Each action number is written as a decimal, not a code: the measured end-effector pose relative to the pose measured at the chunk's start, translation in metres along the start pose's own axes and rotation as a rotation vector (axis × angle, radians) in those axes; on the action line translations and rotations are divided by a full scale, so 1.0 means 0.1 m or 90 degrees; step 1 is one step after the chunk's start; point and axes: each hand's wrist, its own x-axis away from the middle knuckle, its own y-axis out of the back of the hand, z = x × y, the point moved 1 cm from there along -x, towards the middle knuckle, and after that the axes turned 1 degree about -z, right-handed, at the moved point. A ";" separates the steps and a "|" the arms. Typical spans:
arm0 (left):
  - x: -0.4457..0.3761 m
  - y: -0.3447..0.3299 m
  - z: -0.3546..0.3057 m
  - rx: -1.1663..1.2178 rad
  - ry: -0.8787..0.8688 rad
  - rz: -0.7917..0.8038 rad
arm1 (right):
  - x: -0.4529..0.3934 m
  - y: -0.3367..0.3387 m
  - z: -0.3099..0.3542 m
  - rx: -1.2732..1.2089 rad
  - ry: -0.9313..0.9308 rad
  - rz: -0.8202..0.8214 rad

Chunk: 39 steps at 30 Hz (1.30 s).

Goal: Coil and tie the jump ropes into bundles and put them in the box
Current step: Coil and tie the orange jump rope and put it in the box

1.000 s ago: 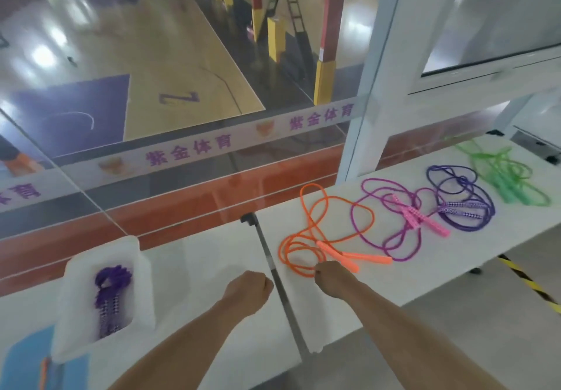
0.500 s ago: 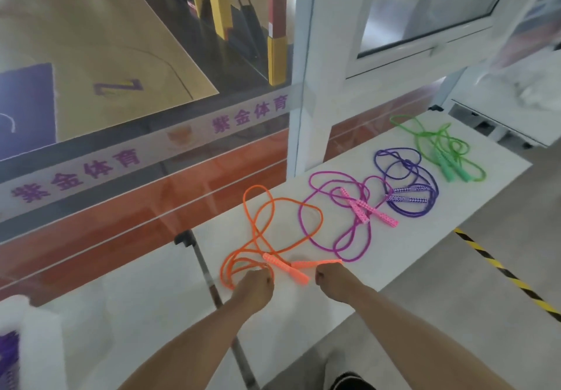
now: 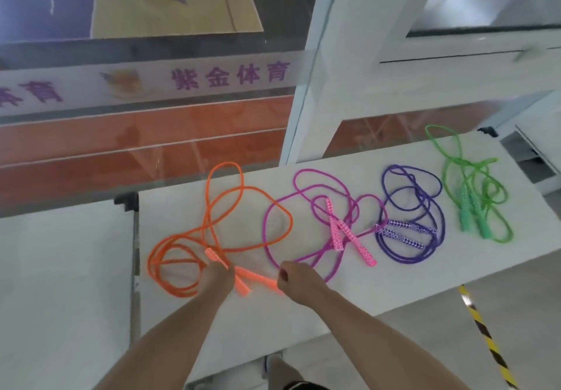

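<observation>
An orange jump rope lies in loose loops on the white table (image 3: 394,283), its two orange handles (image 3: 258,277) crossed near the front edge. My left hand (image 3: 217,280) curls over one handle. My right hand (image 3: 296,278) is closed around the end of the other handle. To the right lie a magenta rope with pink patterned handles (image 3: 337,234), a purple rope with patterned handles (image 3: 400,233) and a green rope with green handles (image 3: 464,222), all uncoiled. The box is out of view.
A second white table (image 3: 60,268) adjoins on the left, with a narrow gap and a black bracket (image 3: 129,202) between them. A glass wall and a white window frame (image 3: 315,86) stand just behind the tables. Yellow-black tape (image 3: 485,338) marks the floor at the right.
My view has swung right and the box has left the frame. My left hand has moved from the left table onto an orange handle. My right hand has stayed at the other handle.
</observation>
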 end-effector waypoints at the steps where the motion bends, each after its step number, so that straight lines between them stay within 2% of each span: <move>1: 0.00 -0.02 -0.02 0.014 0.020 -0.004 | -0.03 0.05 0.00 -0.001 0.010 0.004; 3: 0.01 -0.01 -0.05 0.043 0.050 -0.007 | -0.09 0.12 0.04 0.008 0.026 0.009; 6: 0.11 0.09 -0.03 0.045 0.025 -0.019 | -0.19 0.20 0.24 0.028 0.063 -0.005; 9: 0.34 0.37 0.09 0.021 -0.071 -0.017 | -0.33 0.33 0.63 0.086 0.184 -0.048; 13: 0.65 0.97 0.43 -0.090 -0.274 -0.018 | -0.40 0.46 1.27 0.279 0.307 0.054; 16: 0.86 1.48 0.82 -0.086 -0.312 -0.063 | -0.37 0.48 1.67 0.320 0.334 0.108; 19: 1.01 1.91 1.30 0.079 -0.259 -0.117 | -0.32 0.53 1.91 0.157 0.345 0.105; 24: 0.87 2.47 2.09 0.477 -0.059 -0.262 | -0.33 0.71 2.16 -0.001 0.281 -0.028; 28: 0.86 2.82 2.44 0.737 -0.014 -0.323 | -0.32 0.85 2.18 -0.104 0.218 -0.110; 31: 0.83 2.86 2.44 0.764 0.009 -0.243 | -0.22 0.80 2.30 -0.217 0.190 -0.131; 35: 0.91 2.67 2.12 0.769 0.015 -0.116 | -0.03 0.50 2.57 -0.566 0.149 -0.051; 39: 1.07 2.43 1.80 0.802 -0.042 -0.041 | 0.18 0.23 2.77 -0.601 0.161 0.032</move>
